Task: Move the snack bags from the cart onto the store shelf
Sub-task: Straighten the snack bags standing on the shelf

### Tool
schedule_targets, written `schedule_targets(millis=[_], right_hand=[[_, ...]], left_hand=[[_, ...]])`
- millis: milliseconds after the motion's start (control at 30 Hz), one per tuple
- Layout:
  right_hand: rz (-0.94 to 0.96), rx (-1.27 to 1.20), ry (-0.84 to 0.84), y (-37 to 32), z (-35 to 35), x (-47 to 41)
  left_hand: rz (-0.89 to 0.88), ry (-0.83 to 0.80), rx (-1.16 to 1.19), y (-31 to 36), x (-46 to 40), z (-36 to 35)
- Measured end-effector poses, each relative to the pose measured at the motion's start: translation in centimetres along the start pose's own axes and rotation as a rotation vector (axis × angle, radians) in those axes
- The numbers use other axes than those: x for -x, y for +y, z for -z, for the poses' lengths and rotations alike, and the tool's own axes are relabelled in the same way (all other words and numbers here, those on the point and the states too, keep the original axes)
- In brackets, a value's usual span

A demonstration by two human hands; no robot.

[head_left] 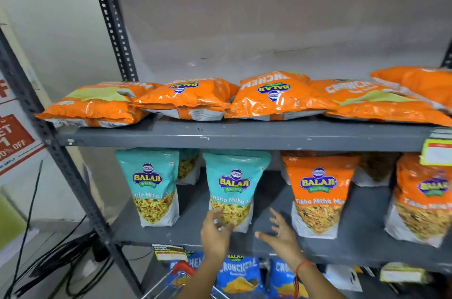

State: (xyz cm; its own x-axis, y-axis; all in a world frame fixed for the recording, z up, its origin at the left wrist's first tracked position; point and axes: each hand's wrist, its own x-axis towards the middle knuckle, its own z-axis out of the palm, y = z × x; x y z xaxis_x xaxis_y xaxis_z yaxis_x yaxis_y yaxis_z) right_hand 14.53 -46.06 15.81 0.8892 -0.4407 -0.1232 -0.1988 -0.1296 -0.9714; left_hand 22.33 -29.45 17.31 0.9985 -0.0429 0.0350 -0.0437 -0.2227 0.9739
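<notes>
Nearest item: shopping cart (171, 279), wire frame with a red handle end, at the lower edge of the view below the middle shelf (195, 237). Blue Crunchem snack bags (238, 276) show just behind it; whether they lie in the cart or on a lower shelf cannot be told.

Left hand (215, 232): fingers curled loosely against the lower front of the second teal Balaji Khatta Mitha Mix pouch (232, 188), touching it near its base. Whether this grip has closed on the pouch or merely rests on it cannot be told.

Right hand (281, 235): fingers spread wide, holding nothing, over the bare shelf just right of that pouch.

Pouch: upright on the middle shelf, between another teal pouch (154, 186) at left and an orange Tikha Mitha Mix pouch (318, 193) at right, apart from both.

Upper shelf (244, 134): orange Balaji bags (276, 98) lying flat in a row.

Step judged: settling the teal pouch in place. Recommended handling: steady it low at the gusset, since a tall soft pouch is likely to tip if pushed near the top; square its face forward; let the free hand guard the open side; align its front with the neighbouring teal pouch; release only once it stands unaided.
</notes>
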Motion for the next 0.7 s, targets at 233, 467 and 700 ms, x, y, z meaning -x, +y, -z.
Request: schedule_targets(millis=[233, 467, 700], right_hand=[[0.103, -0.003, 0.367, -1.0, 7.6, 7.0], [0.043, 0.029, 0.525, 1.5, 14.3, 6.7], [-0.111, 0.1, 0.347, 4.4, 16.5, 1.0]], left_hand=[[-0.042, -0.218, 0.107, 5.0, 5.0, -5.1], [0.085, -0.32, 0.139, 3.4, 7.6, -11.3], [0.163, -0.345, -0.013, 1.5, 5.5, -16.6]])
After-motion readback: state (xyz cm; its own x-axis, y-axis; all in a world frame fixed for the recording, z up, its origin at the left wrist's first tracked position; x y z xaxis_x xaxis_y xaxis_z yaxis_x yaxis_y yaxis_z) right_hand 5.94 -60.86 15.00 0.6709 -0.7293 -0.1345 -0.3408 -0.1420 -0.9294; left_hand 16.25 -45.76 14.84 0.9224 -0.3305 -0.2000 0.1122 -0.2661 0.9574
